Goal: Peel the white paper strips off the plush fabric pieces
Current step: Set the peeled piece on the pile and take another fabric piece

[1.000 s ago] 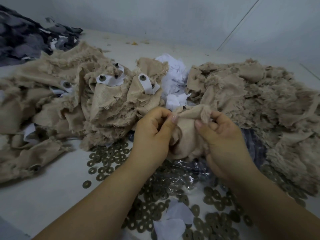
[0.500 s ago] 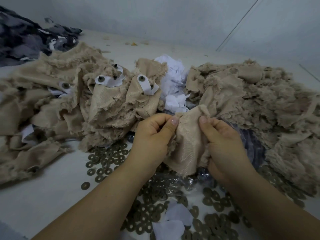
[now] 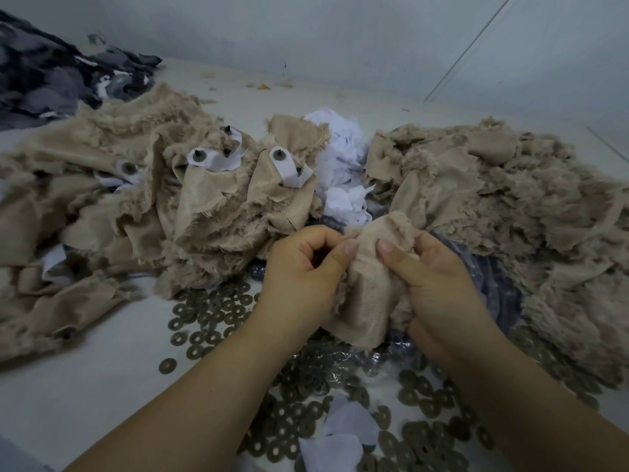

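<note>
beige plush pile (image 3: 102, 199) with white paper strips (image 3: 221, 160) at left, left hand (image 3: 303, 281) fingers pinching held plush piece (image 3: 371, 287) centre over counter (image 3: 68, 386), right hand (image 3: 439, 291) fingers gripping it too, second pile (image 3: 510, 206) right

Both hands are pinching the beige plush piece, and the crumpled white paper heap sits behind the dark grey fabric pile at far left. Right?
Not quite. In the head view both hands, left and right, do pinch the plush piece, but the paper heap sits in the middle between the two beige piles, not by the grey fabric.
</note>
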The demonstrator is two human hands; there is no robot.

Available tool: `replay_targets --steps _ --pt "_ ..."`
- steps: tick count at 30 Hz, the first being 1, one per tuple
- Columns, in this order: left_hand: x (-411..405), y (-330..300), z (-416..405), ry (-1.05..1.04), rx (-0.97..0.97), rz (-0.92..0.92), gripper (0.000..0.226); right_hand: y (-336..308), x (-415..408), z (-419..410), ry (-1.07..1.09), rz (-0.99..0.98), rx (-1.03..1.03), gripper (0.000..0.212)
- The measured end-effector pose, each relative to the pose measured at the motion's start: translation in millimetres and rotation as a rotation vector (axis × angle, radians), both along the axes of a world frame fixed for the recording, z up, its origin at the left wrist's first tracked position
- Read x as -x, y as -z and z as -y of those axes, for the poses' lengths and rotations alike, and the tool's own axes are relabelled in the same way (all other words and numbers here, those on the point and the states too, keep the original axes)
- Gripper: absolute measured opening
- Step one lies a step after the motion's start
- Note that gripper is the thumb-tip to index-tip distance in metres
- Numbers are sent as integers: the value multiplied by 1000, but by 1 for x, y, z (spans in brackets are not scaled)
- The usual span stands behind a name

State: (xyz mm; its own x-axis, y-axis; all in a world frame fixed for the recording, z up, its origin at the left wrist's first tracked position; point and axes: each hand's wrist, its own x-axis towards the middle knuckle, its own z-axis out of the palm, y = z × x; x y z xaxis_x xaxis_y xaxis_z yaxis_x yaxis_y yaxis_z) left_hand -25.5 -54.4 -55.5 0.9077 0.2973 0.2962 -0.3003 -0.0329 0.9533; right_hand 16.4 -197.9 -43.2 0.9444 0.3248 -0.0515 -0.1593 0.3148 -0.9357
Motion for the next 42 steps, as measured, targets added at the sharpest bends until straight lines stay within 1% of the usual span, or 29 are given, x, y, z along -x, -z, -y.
replay_targets --steps 2,3,4,5,7,8,9,11,12,13,19,21,23,25,27,29,32,33,36,39,42 --pt "-1 1 -2 -71 36 -4 27 -1 -4 4 147 103 170 13" --pt "-1 1 -4 -110 75 -3 28 -1 -8 7 230 183 298 15" --pt "-2 1 -5 -146 130 0 29 0 -12 11 280 272 470 21" --pt "-2 1 -7 -177 177 4 30 1 -17 15 271 387 698 22" --pt "-3 2 -11 -211 207 11 29 2 -19 19 151 645 1191 21" --pt "-3 2 -12 -213 203 13 30 2 -17 20 92 755 1354 17" --pt "-3 2 -12 -214 197 16 29 0 -15 19 30 835 1433 13" --pt "-3 1 -10 -221 183 24 30 -1 -13 16 -98 939 1483 26" --pt "-3 1 -9 -222 177 31 30 -1 -12 14 -154 971 1501 27" --pt "-3 0 -8 -220 176 37 31 0 -11 13 -192 997 1510 24" --pt "-2 0 -9 -215 203 70 33 5 -7 8 -231 1056 1400 19" --pt "-1 1 -9 -220 193 80 33 6 -7 7 -253 1092 1401 17" --pt "-1 1 -9 -220 179 91 33 6 -8 7 -260 1110 1441 20" --pt "-1 1 -10 -222 166 99 33 1 -8 10 -270 1088 1450 23" --pt "-1 1 -12 -231 166 104 35 -7 -6 14 -258 1079 1458 21" --pt "-2 1 -13 -235 172 111 39 -11 -5 14 -211 1093 1573 16" --pt "-2 1 -14 -239 171 124 44 -13 -6 9 -128 944 1704 19" --pt "-2 1 -14 -239 168 128 45 -13 -6 8 -119 928 1729 21" --pt "-2 1 -14 -241 154 135 44 -11 -3 14 -68 1042 1810 29" --pt "-1 0 -14 -245 146 142 40 -13 -1 19 -20 986 1823 34" --pt "0 1 -15 -261 135 150 40 -10 -8 22 -53 914 1824 50"
